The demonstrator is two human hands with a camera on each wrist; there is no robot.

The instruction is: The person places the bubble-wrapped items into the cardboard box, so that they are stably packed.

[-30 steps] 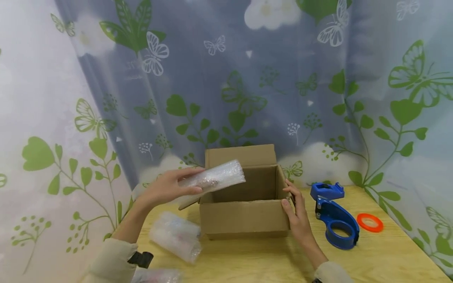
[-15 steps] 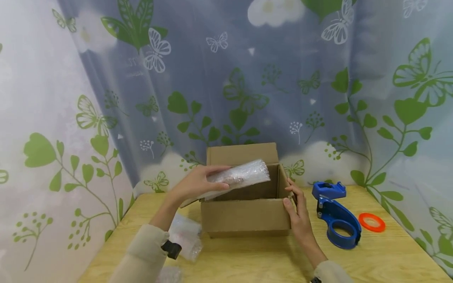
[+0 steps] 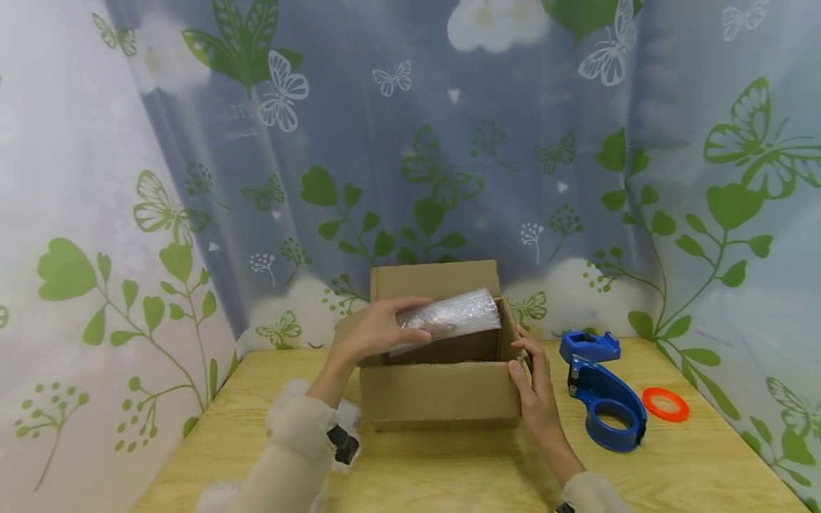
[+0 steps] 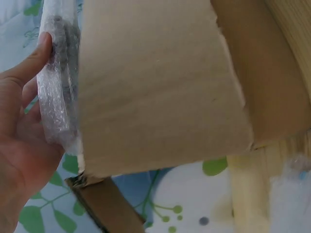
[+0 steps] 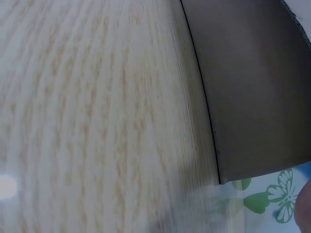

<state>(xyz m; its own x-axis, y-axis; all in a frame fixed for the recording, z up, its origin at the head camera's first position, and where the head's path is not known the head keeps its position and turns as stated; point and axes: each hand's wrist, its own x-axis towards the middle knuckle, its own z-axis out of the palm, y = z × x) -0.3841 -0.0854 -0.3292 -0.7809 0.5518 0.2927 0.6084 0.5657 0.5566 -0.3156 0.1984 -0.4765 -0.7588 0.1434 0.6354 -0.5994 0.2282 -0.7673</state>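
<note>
Left hand [image 3: 372, 329] holds bundle [image 3: 457, 315] (bubble-wrapped)

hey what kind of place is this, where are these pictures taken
Probably a small home packing spot, not a warehouse: a cardboard box stands open on a wooden table, a blue tape dispenser lies beside it, and a butterfly-print curtain hangs behind. The left hand holds a bubble-wrapped item.

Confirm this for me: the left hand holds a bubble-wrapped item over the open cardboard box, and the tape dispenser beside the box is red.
Not quite. The head view shows the tape dispenser is blue; only the small ring past it is orange-red. The left hand does hold the bubble-wrapped item over the open cardboard box.
</note>
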